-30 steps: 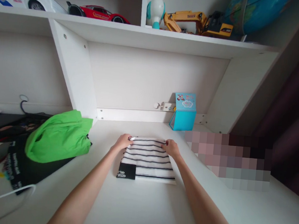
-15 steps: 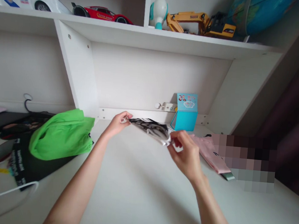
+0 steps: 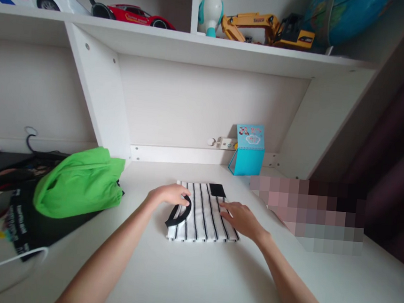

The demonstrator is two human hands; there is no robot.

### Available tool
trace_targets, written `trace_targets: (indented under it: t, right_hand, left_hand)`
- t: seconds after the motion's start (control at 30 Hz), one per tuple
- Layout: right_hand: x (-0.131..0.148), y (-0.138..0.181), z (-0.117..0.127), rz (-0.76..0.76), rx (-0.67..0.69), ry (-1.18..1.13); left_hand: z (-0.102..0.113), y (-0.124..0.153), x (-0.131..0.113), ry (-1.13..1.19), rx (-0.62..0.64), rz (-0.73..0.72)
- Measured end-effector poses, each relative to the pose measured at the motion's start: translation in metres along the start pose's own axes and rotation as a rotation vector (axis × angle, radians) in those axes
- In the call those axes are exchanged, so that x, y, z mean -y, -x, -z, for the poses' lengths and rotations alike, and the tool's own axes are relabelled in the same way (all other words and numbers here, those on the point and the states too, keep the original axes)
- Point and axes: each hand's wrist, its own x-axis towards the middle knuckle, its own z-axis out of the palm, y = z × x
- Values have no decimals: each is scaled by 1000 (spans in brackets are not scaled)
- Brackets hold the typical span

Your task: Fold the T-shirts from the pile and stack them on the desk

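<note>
A white shirt with black stripes (image 3: pixel 199 217) lies folded into a rough rectangle on the white desk (image 3: pixel 176 281). Its black neckband curves along the left side, and a black patch shows at its far right corner. My left hand (image 3: pixel 172 194) rests at the shirt's upper left, fingers stretched over the cloth near the neckband. On the right edge, my right hand (image 3: pixel 242 218) lies with its fingers apart on the stripes. Neither hand grips the fabric.
At left, a bright green garment (image 3: pixel 82 183) lies over black clothing (image 3: pixel 22 220), beside a white cable (image 3: pixel 11 264). A blue desk calendar (image 3: pixel 249 160) stands at the back by a power strip (image 3: pixel 226 143). Blurred blocks cover the right side. Toys, including an excavator (image 3: pixel 269 27), line the shelf above.
The striped shirt, held up between both hands before, now lies flat on the desk. Both hands have come down and let go of its edges. The view has shifted slightly.
</note>
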Motion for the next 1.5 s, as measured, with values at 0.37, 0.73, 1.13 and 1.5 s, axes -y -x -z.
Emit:
trace_targets:
  t: [0.37,0.73,1.13,1.5]
  right_hand:
    - [70,47,-6,97,-64,-35]
    - [26,37,-10,-65,255,-160]
    - [4,30,-1,-229,18,-47]
    - [12,12,-18,-249,-63,-201]
  left_hand:
    - [-34,-16,-5,-384,-305,70]
    - [-46,41,-8,-259,-44,116]
    - [-57,103,-9,-214,-267,184]
    - [-76,95,-13,508,-340,157]
